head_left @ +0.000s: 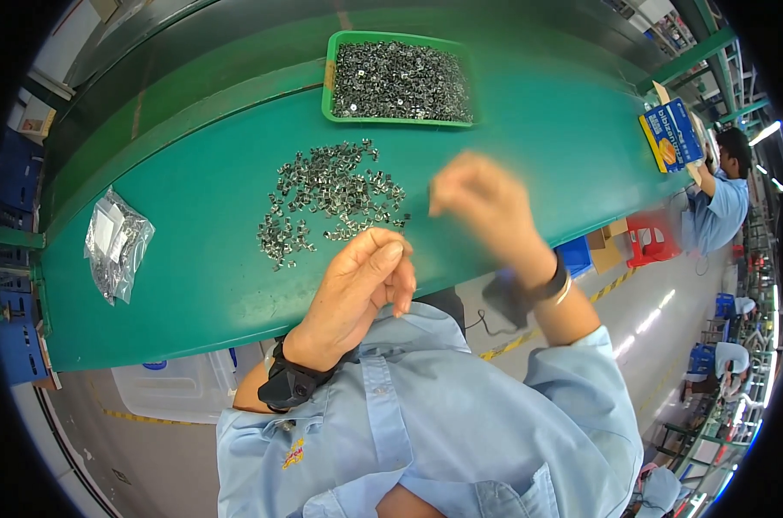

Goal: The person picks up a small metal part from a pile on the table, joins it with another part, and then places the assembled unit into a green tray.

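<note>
Many small shiny metal clips [333, 186] lie in a loose pile on the green tabletop [193, 293]. By the pile's near right edge is my left hand [352, 285], its thumb pressed to the curled forefinger. Whatever sits in that pinch, if anything, is too small to make out. My right hand [488, 203] is over the table to the right of the pile, smeared by motion, so its fingers and any held part cannot be read. Beyond the pile stands a green tray [400, 123] filled with similar small metal parts.
A clear plastic bag [118, 246] with parts and a white slip rests at the table's left. On the far right are a blue and yellow carton [672, 134] and a co-worker [723, 203]. Under the table's edge are a red stool [652, 239] and a clear bin [171, 390].
</note>
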The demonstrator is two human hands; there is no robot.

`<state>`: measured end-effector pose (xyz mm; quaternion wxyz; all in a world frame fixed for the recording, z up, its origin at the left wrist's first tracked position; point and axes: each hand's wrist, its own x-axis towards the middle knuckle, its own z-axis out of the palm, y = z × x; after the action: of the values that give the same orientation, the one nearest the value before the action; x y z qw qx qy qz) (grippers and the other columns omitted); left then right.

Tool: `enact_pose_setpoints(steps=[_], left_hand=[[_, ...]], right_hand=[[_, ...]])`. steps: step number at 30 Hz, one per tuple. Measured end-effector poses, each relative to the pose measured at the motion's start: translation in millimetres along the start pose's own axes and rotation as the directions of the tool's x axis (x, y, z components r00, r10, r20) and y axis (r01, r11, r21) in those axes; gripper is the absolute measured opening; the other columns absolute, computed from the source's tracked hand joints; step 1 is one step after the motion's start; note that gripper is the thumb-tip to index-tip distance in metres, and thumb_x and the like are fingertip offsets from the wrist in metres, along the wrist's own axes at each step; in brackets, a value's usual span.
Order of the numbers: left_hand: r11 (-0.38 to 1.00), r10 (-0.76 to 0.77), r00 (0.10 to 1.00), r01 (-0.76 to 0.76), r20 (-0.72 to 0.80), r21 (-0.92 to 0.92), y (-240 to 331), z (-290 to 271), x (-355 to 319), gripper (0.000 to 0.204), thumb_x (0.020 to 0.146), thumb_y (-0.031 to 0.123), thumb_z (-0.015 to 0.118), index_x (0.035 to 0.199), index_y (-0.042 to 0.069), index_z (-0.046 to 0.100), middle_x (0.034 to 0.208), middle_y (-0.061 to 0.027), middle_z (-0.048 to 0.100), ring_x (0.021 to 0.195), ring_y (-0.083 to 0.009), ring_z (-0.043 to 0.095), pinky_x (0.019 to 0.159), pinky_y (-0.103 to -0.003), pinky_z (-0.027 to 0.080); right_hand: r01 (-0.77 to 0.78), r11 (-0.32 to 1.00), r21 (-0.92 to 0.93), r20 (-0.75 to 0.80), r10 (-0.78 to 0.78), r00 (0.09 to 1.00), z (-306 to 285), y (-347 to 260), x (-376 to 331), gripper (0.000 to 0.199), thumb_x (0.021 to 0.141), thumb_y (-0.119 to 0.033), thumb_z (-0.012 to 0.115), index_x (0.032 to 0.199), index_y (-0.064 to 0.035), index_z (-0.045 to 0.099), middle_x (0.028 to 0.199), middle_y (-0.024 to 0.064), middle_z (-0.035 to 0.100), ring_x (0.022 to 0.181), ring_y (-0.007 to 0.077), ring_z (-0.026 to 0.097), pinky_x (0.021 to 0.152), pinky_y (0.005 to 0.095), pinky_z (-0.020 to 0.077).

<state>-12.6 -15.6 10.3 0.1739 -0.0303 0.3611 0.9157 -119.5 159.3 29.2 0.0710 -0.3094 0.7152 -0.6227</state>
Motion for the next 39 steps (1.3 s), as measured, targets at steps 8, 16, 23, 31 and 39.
enact_pose_setpoints(steps=[8,16,23,31,39], left_hand=[[1.000,0.017,0.999,-0.017,-0.033,-0.004,1,-8,-6,0.016,0.096,0.019,0.046,0.098,0.003,0.048,0.068,-0.0080,0.054,0.053,-0.0150,0.051,0.050,-0.028,0.042],[0.998,0.004,1.000,-0.005,-0.019,-0.057,1,-13,-6,0.015,0.096,0.018,0.046,0.098,0.003,0.048,0.068,-0.0082,0.054,0.053,-0.0145,0.050,0.050,-0.028,0.042],[0.999,0.008,0.999,-0.010,-0.031,-0.049,0,-11,-6,0.015,0.096,0.018,0.046,0.098,0.003,0.048,0.068,-0.0080,0.054,0.053,-0.0144,0.050,0.051,-0.028,0.042],[0.991,0.117,0.983,-0.107,-0.139,0.077,-2,2,8,0.019,0.096,0.018,0.046,0.106,0.002,0.047,0.079,-0.0084,0.056,0.057,-0.0138,0.053,0.051,-0.027,0.044],[0.992,0.104,0.981,-0.092,-0.162,0.081,2,3,21,0.027,0.094,0.018,0.051,0.112,-0.001,0.045,0.085,-0.0080,0.057,0.060,-0.0122,0.056,0.051,-0.024,0.045]], right_hand=[[0.118,0.865,-0.487,-0.120,-0.200,0.972,-31,23,84,0.006,0.081,-0.007,0.064,0.084,-0.0026,0.061,0.081,0.0065,0.060,0.076,0.0148,0.060,0.068,0.0259,0.0490],[0.131,0.777,-0.616,0.254,0.038,0.966,-2,17,29,0.014,0.078,-0.010,0.066,0.089,-0.0045,0.061,0.084,0.0066,0.058,0.079,0.0216,0.058,0.070,0.0321,0.0469],[0.215,0.727,-0.652,0.265,-0.047,0.963,3,20,21,0.011,0.076,-0.009,0.066,0.085,-0.0055,0.060,0.082,0.0077,0.057,0.076,0.0257,0.057,0.067,0.0341,0.0467],[0.197,0.818,-0.541,0.148,-0.137,0.979,8,-2,5,0.015,0.074,-0.006,0.069,0.085,-0.0047,0.059,0.082,0.0086,0.057,0.076,0.0262,0.058,0.065,0.0344,0.0475],[0.309,0.767,-0.562,0.140,-0.279,0.950,11,0,4,0.019,0.072,-0.004,0.070,0.087,-0.0055,0.059,0.084,0.0081,0.058,0.077,0.0256,0.058,0.063,0.0333,0.0485]])
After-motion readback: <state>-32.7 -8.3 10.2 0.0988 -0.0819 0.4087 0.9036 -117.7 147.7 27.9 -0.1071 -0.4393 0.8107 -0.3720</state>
